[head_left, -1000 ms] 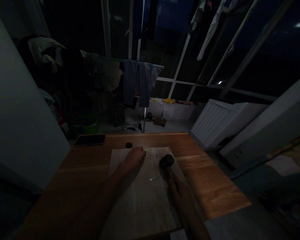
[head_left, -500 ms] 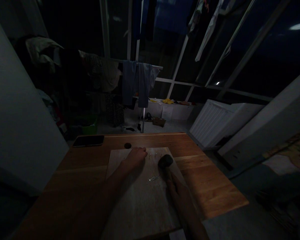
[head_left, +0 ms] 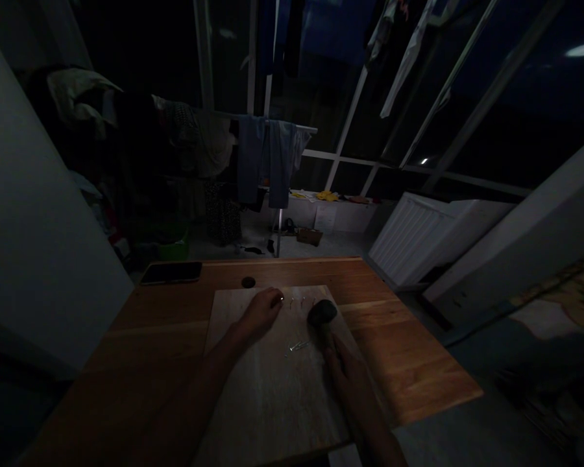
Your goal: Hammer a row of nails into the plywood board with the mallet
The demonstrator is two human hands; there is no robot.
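Observation:
Near the far edge of a pale wooden board (head_left: pixel 272 389), my left hand (head_left: pixel 261 312) has its fingers curled in a pinch at a small shiny nail (head_left: pixel 281 299). To its right, several thin nails (head_left: pixel 302 302) stand upright in a row with that one. My right hand (head_left: pixel 346 370) is wrapped round the handle of a mallet with a thick dark head (head_left: pixel 322 312). That head hovers over or rests on the board's right side, just in front of the row; I cannot tell which. Several loose nails (head_left: pixel 298 346) lie mid-board between my hands.
The board lies on a wooden table (head_left: pixel 409 350) with a round hole (head_left: pixel 248 283) near the back. A dark phone (head_left: pixel 171 273) lies at the table's far left corner. Beyond stand a clothes rack with hanging trousers (head_left: pixel 282 162) and a white ribbed unit (head_left: pixel 409 237). The room is dim.
My left hand has drawn slightly left and its fingers are more curled, so the nail at its fingertips now shows. My right hand and the mallet have hardly moved.

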